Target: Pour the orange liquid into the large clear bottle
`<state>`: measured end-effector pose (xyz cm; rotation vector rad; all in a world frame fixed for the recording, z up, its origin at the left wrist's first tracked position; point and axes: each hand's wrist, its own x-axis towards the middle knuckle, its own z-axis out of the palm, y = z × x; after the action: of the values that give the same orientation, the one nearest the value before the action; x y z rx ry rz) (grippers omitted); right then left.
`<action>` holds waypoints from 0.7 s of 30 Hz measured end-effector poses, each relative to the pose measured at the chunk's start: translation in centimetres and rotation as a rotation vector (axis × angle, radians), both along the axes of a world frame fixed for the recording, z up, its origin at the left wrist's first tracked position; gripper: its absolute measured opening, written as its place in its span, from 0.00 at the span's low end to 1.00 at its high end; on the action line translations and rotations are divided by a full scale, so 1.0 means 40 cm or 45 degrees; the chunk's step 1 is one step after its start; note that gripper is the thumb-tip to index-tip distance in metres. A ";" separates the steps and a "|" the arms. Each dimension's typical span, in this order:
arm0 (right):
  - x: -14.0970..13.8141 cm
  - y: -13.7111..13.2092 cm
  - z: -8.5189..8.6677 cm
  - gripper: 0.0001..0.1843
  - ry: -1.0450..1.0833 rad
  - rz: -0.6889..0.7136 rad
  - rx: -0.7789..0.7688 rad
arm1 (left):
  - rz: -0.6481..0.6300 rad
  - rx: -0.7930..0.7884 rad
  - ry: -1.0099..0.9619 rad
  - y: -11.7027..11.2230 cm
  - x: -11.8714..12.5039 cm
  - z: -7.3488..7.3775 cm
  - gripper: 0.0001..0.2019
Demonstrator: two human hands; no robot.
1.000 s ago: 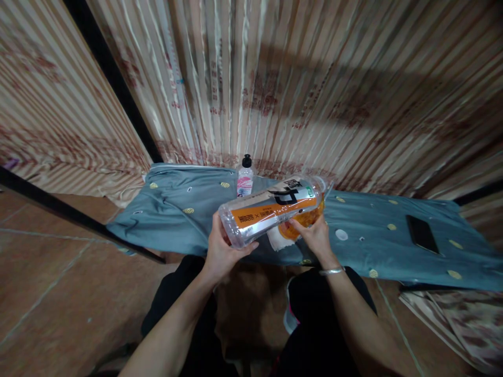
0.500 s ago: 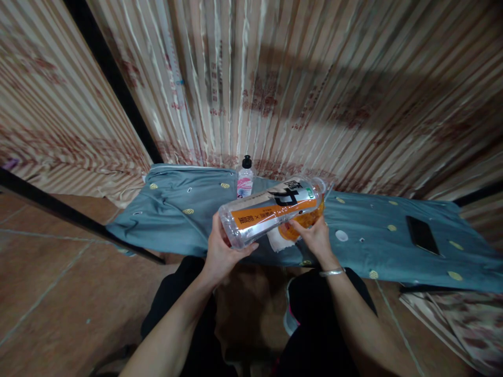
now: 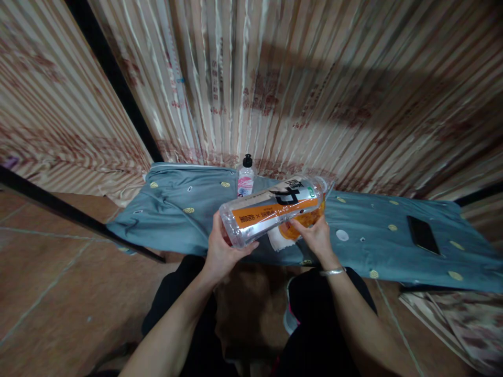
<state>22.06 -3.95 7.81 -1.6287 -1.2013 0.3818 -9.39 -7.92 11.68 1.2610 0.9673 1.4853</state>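
Observation:
My left hand [image 3: 228,248] is wrapped round the base of a large clear plastic bottle [image 3: 271,209] with an orange, silver and black label. The bottle is held tilted above the cloth, its far end up to the right. My right hand [image 3: 316,235] is closed on a clear container with orange in it [image 3: 308,222], just under the bottle's far end. The bottle hides much of that container, so I cannot tell its exact kind. A white folded tissue [image 3: 280,241] shows below the bottle. Behind stands a small squeeze bottle [image 3: 245,178] with a black cap.
A blue-grey cloth [image 3: 176,209] with yellow prints covers the narrow table. A small white round piece [image 3: 341,235] and a black phone [image 3: 423,234] lie to the right. A striped curtain [image 3: 236,78] hangs behind, with a dark pole [image 3: 113,78] at the left.
Almost nothing differs. Both hands keep their grips, and the bottle stays tilted in nearly the same place; the view shifts very slightly.

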 end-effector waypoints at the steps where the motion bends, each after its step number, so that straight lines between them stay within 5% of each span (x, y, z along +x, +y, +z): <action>1: 0.000 0.000 0.001 0.57 -0.003 0.004 0.010 | -0.005 -0.001 0.010 0.000 -0.001 0.000 0.53; 21: -0.012 -0.003 0.021 0.57 0.059 -0.004 -0.034 | 0.022 -0.077 -0.078 -0.005 0.006 -0.003 0.54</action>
<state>21.58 -4.08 8.63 -1.6361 -1.1631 0.4330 -9.14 -8.10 11.54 1.1601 0.9776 1.4883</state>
